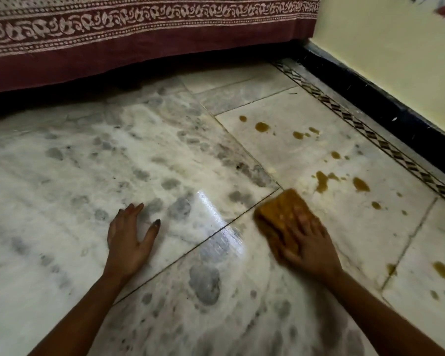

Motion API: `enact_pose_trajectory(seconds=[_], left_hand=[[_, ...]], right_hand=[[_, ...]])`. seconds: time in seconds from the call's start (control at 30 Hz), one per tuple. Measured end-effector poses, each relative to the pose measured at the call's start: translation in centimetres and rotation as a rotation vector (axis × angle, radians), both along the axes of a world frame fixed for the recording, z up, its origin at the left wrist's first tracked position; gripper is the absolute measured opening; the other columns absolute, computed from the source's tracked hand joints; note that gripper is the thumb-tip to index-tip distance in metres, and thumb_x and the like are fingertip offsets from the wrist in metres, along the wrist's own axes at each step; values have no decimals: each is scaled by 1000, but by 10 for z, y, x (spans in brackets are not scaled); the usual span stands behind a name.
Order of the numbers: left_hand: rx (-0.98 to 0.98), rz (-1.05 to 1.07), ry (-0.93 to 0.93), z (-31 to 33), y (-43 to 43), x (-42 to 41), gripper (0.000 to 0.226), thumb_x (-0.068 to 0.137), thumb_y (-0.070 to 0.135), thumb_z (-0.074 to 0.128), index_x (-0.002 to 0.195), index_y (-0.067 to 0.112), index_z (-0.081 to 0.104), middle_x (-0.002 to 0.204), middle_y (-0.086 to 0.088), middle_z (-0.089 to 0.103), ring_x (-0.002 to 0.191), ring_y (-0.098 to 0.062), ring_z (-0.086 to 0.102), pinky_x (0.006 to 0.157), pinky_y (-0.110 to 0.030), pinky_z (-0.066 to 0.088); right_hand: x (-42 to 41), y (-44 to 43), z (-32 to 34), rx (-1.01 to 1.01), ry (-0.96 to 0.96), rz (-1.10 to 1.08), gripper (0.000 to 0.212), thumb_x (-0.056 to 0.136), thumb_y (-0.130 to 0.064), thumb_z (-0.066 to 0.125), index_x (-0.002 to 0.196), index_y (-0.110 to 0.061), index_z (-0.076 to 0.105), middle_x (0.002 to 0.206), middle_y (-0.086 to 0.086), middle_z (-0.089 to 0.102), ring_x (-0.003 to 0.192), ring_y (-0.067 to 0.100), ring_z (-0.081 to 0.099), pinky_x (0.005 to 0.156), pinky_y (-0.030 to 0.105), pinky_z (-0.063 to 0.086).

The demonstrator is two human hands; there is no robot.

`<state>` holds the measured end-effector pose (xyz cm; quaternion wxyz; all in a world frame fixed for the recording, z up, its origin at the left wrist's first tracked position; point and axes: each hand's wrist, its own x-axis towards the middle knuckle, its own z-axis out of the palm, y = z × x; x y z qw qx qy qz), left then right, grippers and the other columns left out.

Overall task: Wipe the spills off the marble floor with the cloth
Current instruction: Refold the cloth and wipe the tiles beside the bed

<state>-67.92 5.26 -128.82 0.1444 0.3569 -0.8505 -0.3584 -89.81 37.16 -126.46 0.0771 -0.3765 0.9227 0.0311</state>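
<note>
Looking down through the head view, the right hand point(308, 242) lies flat on the cloth point(278, 211), an ochre folded pad resting on the marble floor point(88, 176). Its fingers are stretched forward over the fabric rather than curled round it, so the grip is a broad, flat press and not a pinch. Hand and cloth are both somewhat blurred.

What matters is where the spills lie from that pad: ahead of it and to its right, on the paler tile. The nearest smear point(322, 181) sits just beyond the cloth's far corner, not touching it, with a rounder blot point(361, 184) beside it. A far cluster point(262, 127) lies well ahead, and a near blot point(441, 270) lies out to the right of the wrist. Together the drops form a loose band running roughly along the patterned border strip point(370, 132), from far-left to near-right. The cloth's own long side points forward, away from the person.

The left hand point(129, 237) is planted on the floor with fingers spread and relaxed, holding nothing. It is well apart from every drop and on the far side of the cloth from them, so the right hand is much the nearer.

I judge that the stroke should go forward and rightward to meet the nearest smear, then work along the band.
</note>
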Motion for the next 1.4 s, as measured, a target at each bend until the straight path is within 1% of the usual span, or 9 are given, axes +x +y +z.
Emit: enact_pose_trajectory(seconds=[0.17, 0.33, 0.5, 0.63, 0.83, 0.93, 1.03, 1.23, 1.4], left_hand=[[-16, 3, -41, -2, 15, 2, 84, 76, 69, 28, 137, 12, 44, 142, -14, 43, 136, -33, 30, 111, -52, 21], [-50, 58, 12, 7, 17, -10, 73, 79, 59, 31, 131, 10, 49, 134, -16, 51, 126, -35, 43, 104, -57, 31], [-127, 1, 3, 7, 17, -10, 66, 77, 49, 34, 128, 10, 52, 133, -17, 51, 126, -34, 44, 101, -57, 34], [-132, 1, -37, 0, 20, -9, 67, 76, 47, 34, 126, 8, 53, 133, -20, 49, 125, -38, 43, 100, -61, 32], [-109, -30, -30, -1, 39, 1, 68, 75, 47, 31, 127, 7, 53, 136, -21, 46, 128, -37, 37, 105, -50, 25], [-113, -44, -12, -1, 43, 5, 66, 76, 45, 32, 126, 7, 53, 137, -20, 45, 129, -37, 36, 106, -49, 26], [-138, -27, -10, 2, 41, 2, 65, 76, 44, 32, 125, 8, 54, 137, -19, 47, 128, -37, 38, 106, -49, 27], [-213, 38, -21, 8, 39, -7, 57, 77, 39, 33, 121, 11, 57, 136, -16, 46, 132, -39, 33, 108, -59, 9], [-203, 100, -65, 7, 36, -4, 55, 77, 36, 36, 123, 12, 56, 140, -15, 43, 135, -38, 27, 109, -59, 2]], right_hand=[[-14, -127, 14, 67, -138, -261, 73, 89, -67, 28, 149, -38, -1, 158, 4, -11, 140, 47, 5, 107, 65, 7], [67, -169, 8, 3, -169, 204, 72, 82, -66, 24, 148, -41, 10, 159, 2, -6, 138, 53, -2, 103, 71, -4], [111, -30, -12, -98, -18, 476, 72, 76, -61, 47, 144, -42, 31, 156, 1, 22, 137, 40, 25, 109, 57, 16], [44, 46, -7, -44, -1, 270, 79, 75, -64, 43, 147, -45, 16, 159, -4, 3, 135, 43, 26, 97, 66, 33], [-20, -72, 4, -21, -37, -306, 79, 75, -71, 16, 147, -42, 0, 159, 1, -5, 141, 45, 7, 111, 57, 6], [2, -135, 7, -10, -72, -197, 69, 90, -56, 35, 150, -36, 7, 159, 3, -5, 140, 46, 2, 110, 61, 1], [51, -143, -4, -58, -128, 104, 71, 83, -63, 25, 148, -43, 5, 157, -3, -12, 139, 50, -7, 103, 68, -9], [88, 8, -15, -92, -17, 449, 70, 80, -57, 40, 146, -38, 27, 157, 1, 19, 140, 40, 19, 107, 60, 18], [8, 45, -10, 5, -34, 72, 77, 77, -60, 31, 148, -43, 5, 159, 0, 4, 137, 48, 21, 100, 71, 27]])
